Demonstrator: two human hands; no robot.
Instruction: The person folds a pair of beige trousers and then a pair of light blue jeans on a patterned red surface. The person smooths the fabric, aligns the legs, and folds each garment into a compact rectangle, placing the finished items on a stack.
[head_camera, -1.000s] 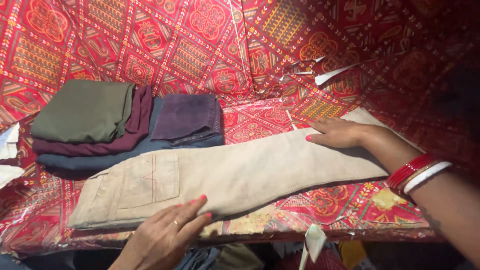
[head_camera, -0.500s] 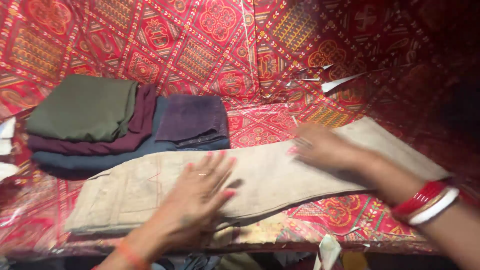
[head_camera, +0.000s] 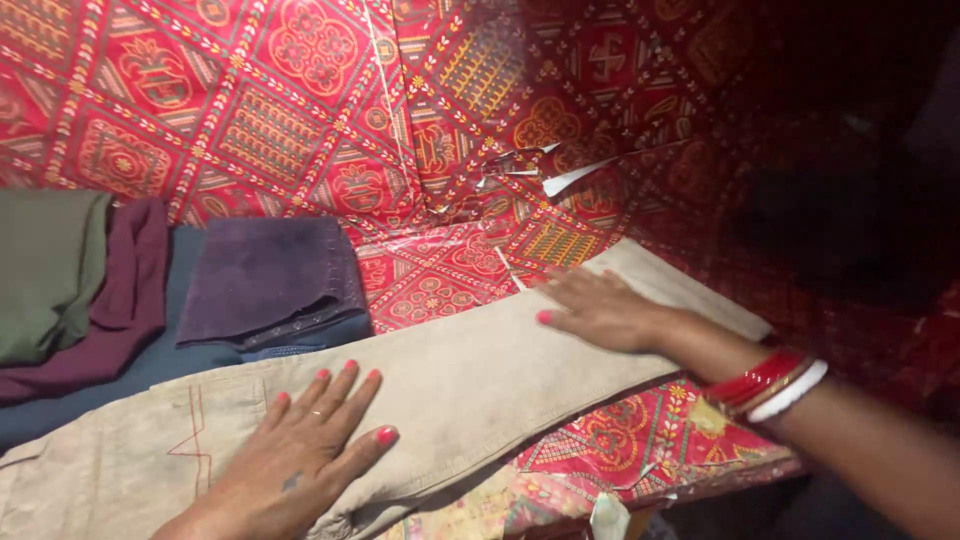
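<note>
Fingers (head_camera: 340, 390) of your left hand (head_camera: 290, 455) are spread wide and pressed flat on the beige trousers (head_camera: 470, 375); they grip nothing, only rest palm-down on the cloth. You wear a thin ring on one of them, and the nails are painted pink-red. That hand comes in from the near edge of the counter (head_camera: 640, 450), wrist low, fingertips aimed toward the far side.

No box, bag or bin shows, so nothing sits inside anything. Clothes lie loose on the counter, which is covered in a shiny red patterned sheet that also runs up the wall behind.

At the far left you have a stack of folded garments: an olive-green piece (head_camera: 45, 270) on top at the left edge, a maroon one (head_camera: 120, 300) under it, a dark blue one (head_camera: 170, 350) below that, and a purple folded piece (head_camera: 265, 280) lying on the blue one toward the right side of the stack. The stack lies just beyond the trousers, along their far edge.

The trousers lie flat and stretched along the counter from the near left corner toward the right far side, folded lengthwise, with red stitching (head_camera: 195, 440) visible near your left hand.

Your right hand (head_camera: 600, 310) lies open and flat on the leg end of the trousers, fingers together and pointing left, holding nothing. Its forearm reaches in from the right edge, with red and white bangles (head_camera: 770, 385) at the wrist.
</note>
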